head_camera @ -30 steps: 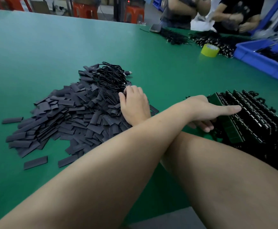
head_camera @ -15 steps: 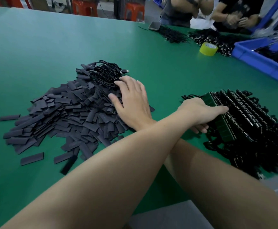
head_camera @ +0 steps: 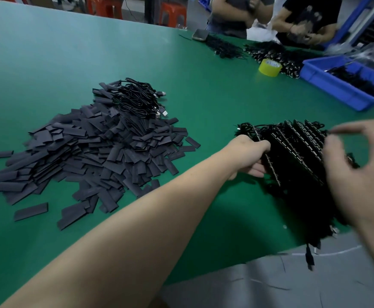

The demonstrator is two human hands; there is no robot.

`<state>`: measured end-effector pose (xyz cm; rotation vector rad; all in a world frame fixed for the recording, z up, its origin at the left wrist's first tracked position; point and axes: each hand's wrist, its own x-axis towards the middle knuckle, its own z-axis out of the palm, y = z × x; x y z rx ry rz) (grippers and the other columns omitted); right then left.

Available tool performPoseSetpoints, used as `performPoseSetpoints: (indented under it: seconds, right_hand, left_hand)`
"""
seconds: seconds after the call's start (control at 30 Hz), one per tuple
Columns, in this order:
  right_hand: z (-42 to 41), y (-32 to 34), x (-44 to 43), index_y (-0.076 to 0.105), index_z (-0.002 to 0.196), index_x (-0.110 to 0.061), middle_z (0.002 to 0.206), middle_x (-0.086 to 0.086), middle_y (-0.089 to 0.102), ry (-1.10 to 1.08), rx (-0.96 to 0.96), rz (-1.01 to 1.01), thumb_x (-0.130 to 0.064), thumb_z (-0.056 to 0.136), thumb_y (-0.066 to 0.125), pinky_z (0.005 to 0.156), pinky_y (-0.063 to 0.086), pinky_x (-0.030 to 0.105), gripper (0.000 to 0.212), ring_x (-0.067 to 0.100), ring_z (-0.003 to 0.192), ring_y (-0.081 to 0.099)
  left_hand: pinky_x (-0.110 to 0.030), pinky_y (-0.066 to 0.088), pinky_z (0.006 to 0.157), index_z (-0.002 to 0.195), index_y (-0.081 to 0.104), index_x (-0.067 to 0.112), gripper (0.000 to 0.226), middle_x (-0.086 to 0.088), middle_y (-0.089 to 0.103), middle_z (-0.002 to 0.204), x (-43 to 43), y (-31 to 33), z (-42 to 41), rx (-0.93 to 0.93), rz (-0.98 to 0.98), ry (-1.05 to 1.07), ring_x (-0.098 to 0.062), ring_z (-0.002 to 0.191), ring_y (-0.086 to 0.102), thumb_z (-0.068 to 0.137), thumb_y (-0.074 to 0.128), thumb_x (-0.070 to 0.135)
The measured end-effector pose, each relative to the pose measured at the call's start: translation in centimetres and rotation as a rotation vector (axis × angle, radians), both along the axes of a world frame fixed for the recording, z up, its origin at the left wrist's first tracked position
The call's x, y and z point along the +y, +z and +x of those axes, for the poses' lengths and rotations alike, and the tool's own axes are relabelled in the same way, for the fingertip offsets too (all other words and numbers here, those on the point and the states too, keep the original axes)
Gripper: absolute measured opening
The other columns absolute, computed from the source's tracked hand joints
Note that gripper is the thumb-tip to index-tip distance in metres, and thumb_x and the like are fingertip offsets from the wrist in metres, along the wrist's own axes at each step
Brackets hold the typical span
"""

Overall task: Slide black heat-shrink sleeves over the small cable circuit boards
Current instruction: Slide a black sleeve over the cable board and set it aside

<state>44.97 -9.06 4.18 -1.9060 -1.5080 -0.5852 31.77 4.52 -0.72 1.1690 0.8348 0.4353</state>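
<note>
Two bare hands meet at a fanned bundle of black circuit boards [head_camera: 292, 150] by the tabletop's [head_camera: 181, 70] near right edge, its cables [head_camera: 310, 258] spilling over the rim. The left hand [head_camera: 249, 155] grips the bundle's left end, fingers curled round it. The right hand [head_camera: 364, 181], blurred, curves thumb and forefinger over the right end; whether it pinches anything cannot be told. Flat, matte black heat-shrink sleeves [head_camera: 92, 152] lie heaped left of centre, with bare green mat beyond. A yellow tape roll [head_camera: 270, 67] and a blue plastic bin [head_camera: 315, 72] sit near the far right edge.
</note>
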Motion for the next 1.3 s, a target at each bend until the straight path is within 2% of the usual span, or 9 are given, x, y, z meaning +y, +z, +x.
performPoseSetpoints:
  seconds: [0.07,0.17,0.33,0.53,0.7,0.8,1.03,1.23,1.3]
  right_hand:
    - [4.6,1.1,1.8,0.044,0.132,-0.035,0.137,0.007,0.052,-0.371,0.162,-0.200,-0.097,0.075,0.038,0.109,0.040,0.062,0.084,0.037,0.133,0.047]
    - [6.1,0.3,3.2,0.038,0.147,-0.017,0.147,0.021,0.049,-0.470,0.264,-0.496,-0.110,0.054,0.030,0.105,0.043,0.064,0.132,0.046,0.132,0.049]
    - [2.7,-1.7,4.2,0.061,0.137,-0.015,0.131,0.024,0.064,-0.357,0.194,-0.511,-0.084,0.078,0.055,0.092,0.052,0.054,0.091,0.046,0.121,0.058]
    - [1.1,-5.5,4.4,0.060,0.138,-0.009,0.132,0.027,0.053,-0.254,0.236,-0.288,-0.051,0.095,0.062,0.111,0.033,0.050,0.061,0.041,0.132,0.039]
    - [0.9,-7.3,6.9,0.058,0.132,-0.005,0.129,0.021,0.053,-0.161,0.184,-0.212,-0.041,0.095,0.064,0.112,0.031,0.053,0.052,0.036,0.130,0.042]
    - [0.5,-8.1,9.1,0.057,0.132,-0.005,0.129,0.018,0.053,-0.127,0.138,-0.204,-0.040,0.095,0.062,0.112,0.027,0.052,0.051,0.034,0.129,0.043]
    - [0.6,-8.4,14.7,0.057,0.131,-0.004,0.130,0.016,0.054,-0.022,0.102,-0.223,-0.038,0.095,0.061,0.114,0.028,0.055,0.049,0.034,0.130,0.044]
    - [-0.3,-8.8,19.1,0.056,0.130,-0.002,0.131,0.017,0.054,0.069,0.074,-0.208,-0.038,0.095,0.059,0.114,0.028,0.053,0.050,0.035,0.130,0.044]
    - [-0.4,-8.8,19.9,0.056,0.129,-0.003,0.132,0.016,0.053,0.099,0.071,-0.207,-0.038,0.096,0.059,0.115,0.027,0.051,0.049,0.034,0.131,0.044]
  left_hand:
    - [-0.036,0.065,0.073,0.110,0.060,-0.006,0.023,-0.018,0.065,0.090,-0.1,-0.6,-0.3,-0.022,-0.006,0.033,-0.031,0.073,0.070,0.102,0.053,0.015]
    - [-0.043,0.063,0.084,0.129,0.057,-0.009,0.035,-0.028,0.067,0.118,-0.4,-1.7,-0.7,-0.041,-0.026,0.061,-0.037,0.092,0.073,0.105,0.049,0.015]
    - [-0.027,0.063,0.067,0.139,0.052,-0.005,0.039,-0.020,0.066,0.109,-0.6,-3.4,-1.5,-0.054,-0.020,0.130,-0.031,0.090,0.072,0.107,0.048,0.017]
    - [-0.041,0.058,0.095,0.132,0.054,0.000,0.033,-0.007,0.062,0.091,-1.1,-5.3,-1.7,-0.053,-0.040,0.224,-0.016,0.071,0.072,0.109,0.047,0.023]
    - [-0.041,0.059,0.095,0.116,0.056,0.004,0.021,-0.013,0.064,0.095,-0.7,-6.2,-1.6,-0.096,-0.065,0.324,-0.018,0.077,0.074,0.109,0.048,0.022]
    - [-0.045,0.058,0.097,0.131,0.055,-0.001,0.030,-0.021,0.070,0.115,0.5,-6.5,-1.7,-0.110,-0.116,0.399,-0.028,0.090,0.075,0.109,0.048,0.019]
    - [-0.048,0.057,0.098,0.149,0.041,-0.002,0.044,-0.023,0.067,0.122,3.6,-6.6,-1.6,-0.153,-0.137,0.513,-0.032,0.091,0.075,0.108,0.047,0.013]
    - [-0.043,0.061,0.090,0.156,0.030,0.001,0.051,-0.010,0.064,0.095,6.0,-6.3,-2.4,-0.165,-0.126,0.635,-0.022,0.074,0.071,0.108,0.045,0.011]
    - [-0.043,0.061,0.088,0.154,0.033,0.003,0.049,-0.015,0.065,0.119,6.5,-6.2,-2.6,-0.179,-0.113,0.651,-0.023,0.076,0.073,0.108,0.045,0.012]
